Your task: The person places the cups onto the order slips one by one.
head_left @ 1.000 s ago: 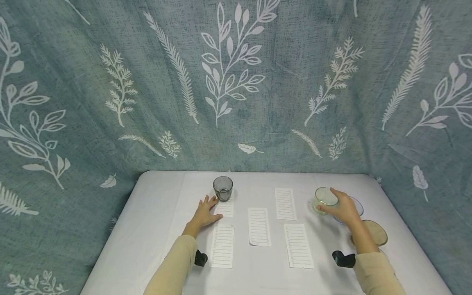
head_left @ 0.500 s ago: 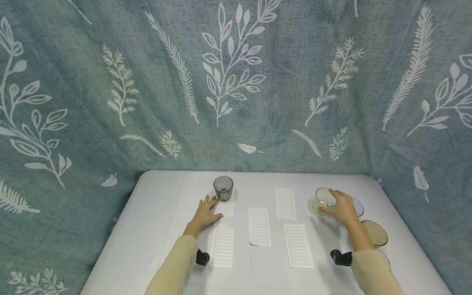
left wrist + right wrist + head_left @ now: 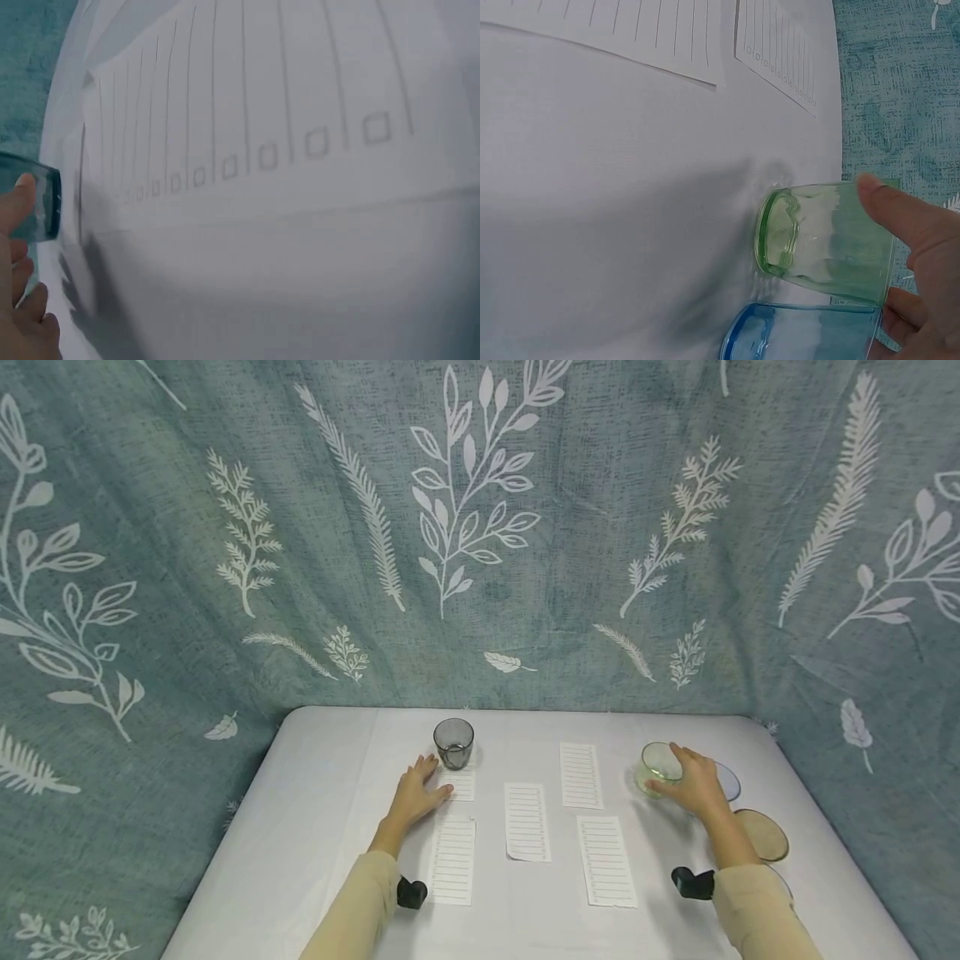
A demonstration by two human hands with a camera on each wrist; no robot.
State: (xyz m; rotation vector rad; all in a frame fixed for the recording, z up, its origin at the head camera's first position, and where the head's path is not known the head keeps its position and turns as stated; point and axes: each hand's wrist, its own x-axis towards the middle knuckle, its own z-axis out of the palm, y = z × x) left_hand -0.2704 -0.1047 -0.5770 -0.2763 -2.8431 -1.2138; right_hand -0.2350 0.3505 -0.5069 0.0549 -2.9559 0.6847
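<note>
On the right, my right hand (image 3: 692, 781) holds a pale green drinking glass (image 3: 660, 762) near its rim. In the right wrist view the thumb lies on one side of the green glass (image 3: 825, 236), with the fingers round the far side, partly hidden. The glass stands upright, its base at the white tabletop. A grey drinking glass (image 3: 454, 745) stands at the far left-middle, on the end of a lined paper slip (image 3: 459, 785). My left hand (image 3: 411, 793) is beside it with fingers spread, the fingertips just short of the glass, holding nothing.
A blue glass (image 3: 727, 781) stands close to the green one, partly behind my right hand. Nearer stand an amber glass (image 3: 763, 835) and another, mostly hidden by the sleeve. Several lined slips (image 3: 527, 822) lie across the middle. A leaf-patterned curtain (image 3: 480, 552) hangs behind the table.
My left hand has drawn back slightly from the grey glass. My right hand has shifted a little at the green glass, which stays in place.
</note>
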